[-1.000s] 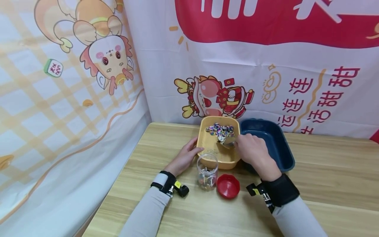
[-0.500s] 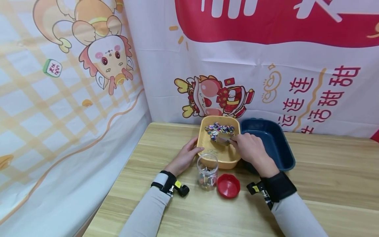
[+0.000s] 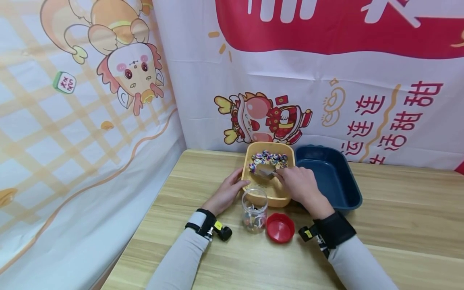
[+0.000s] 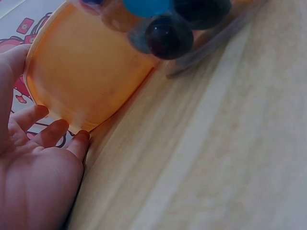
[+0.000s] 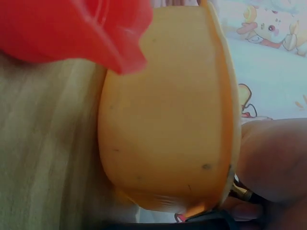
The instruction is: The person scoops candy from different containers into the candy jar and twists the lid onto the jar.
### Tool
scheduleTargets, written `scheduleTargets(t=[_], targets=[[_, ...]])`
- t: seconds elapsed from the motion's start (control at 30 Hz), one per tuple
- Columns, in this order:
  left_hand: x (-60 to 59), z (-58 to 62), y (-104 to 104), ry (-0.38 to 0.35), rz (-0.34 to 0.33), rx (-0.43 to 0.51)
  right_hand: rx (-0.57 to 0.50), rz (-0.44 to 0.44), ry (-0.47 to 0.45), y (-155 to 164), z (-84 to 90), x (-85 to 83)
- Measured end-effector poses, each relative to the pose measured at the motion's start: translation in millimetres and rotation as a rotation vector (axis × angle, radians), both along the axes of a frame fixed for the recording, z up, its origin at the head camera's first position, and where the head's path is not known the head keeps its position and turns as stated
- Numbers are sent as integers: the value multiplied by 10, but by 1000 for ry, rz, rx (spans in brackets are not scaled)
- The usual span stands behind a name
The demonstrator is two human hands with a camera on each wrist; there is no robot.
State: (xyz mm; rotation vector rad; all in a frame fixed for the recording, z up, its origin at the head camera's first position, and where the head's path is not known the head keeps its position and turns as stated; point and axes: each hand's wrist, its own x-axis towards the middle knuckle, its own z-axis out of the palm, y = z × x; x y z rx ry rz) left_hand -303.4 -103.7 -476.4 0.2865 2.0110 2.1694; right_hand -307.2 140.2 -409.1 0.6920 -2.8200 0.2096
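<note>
A small metal scoop (image 3: pixel 266 172) is pinched in the curled fingers of the right hand (image 3: pixel 297 186) and is held inside the yellow tub (image 3: pixel 250 161), against the heap of colourful pushpins (image 3: pixel 269 158) at its far end. The tub's left wall is touched by the spread, relaxed fingers of the left hand (image 3: pixel 226 193). On the desk (image 3: pixel 398 225), a clear jar (image 3: pixel 254 210) and a red lid (image 3: pixel 279 228) are set just before the tub; a dark blue tub (image 3: pixel 333 177) is placed to its right.

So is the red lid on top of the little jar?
No, the red lid lies flat on the wooden table just beside the clear jar, whose mouth is open.
</note>
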Motion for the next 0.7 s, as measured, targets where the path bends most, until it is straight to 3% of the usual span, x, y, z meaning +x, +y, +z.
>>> scheduleTargets(t=[0.13, 0.33, 0.43, 0.7], targets=[[2, 2, -5, 4, 3, -4, 66, 40, 33, -23, -11, 6], [7, -5, -7, -8, 7, -14, 116, 68, -45, -48, -25, 21], [11, -12, -6, -15, 9, -19, 98, 55, -60, -62, -21, 38], [10, 7, 7, -15, 9, -17, 88, -43, 18, -35, 98, 111]])
